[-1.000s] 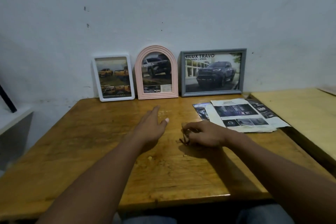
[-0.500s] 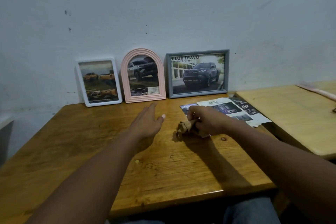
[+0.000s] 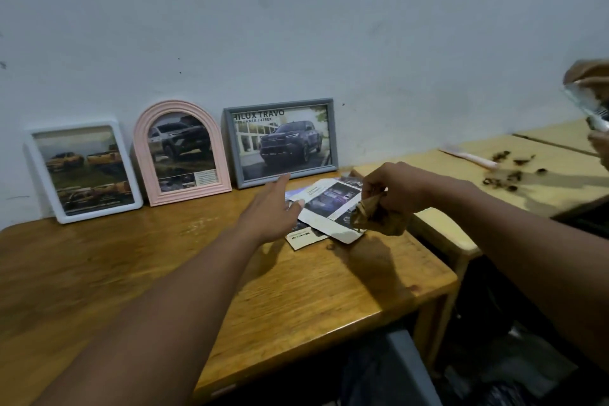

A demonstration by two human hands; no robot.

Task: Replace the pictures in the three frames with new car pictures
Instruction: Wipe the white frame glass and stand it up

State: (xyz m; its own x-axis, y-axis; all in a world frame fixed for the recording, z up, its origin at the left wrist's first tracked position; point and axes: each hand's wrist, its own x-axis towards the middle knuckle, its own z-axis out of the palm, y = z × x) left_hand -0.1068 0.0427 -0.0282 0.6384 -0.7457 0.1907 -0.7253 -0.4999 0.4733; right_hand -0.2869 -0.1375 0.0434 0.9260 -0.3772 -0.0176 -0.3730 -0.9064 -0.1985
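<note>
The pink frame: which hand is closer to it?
Left. The left hand hovers open, front-right of the pink frame; the right hand is farther right, pinching crumpled brown paper above the car pictures.

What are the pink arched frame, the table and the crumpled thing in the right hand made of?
The pink arched frame: probably moulded plastic, matt, judging by its even colour and ridged rim. The table: wood, glossy varnish; grain and reflections show. The crumpled wad in the right hand: looks like brown paper, dull, with sharp creases.

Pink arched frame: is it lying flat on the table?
No, the pink arched frame stands leaning against the wall between the white frame and the grey frame.
</note>
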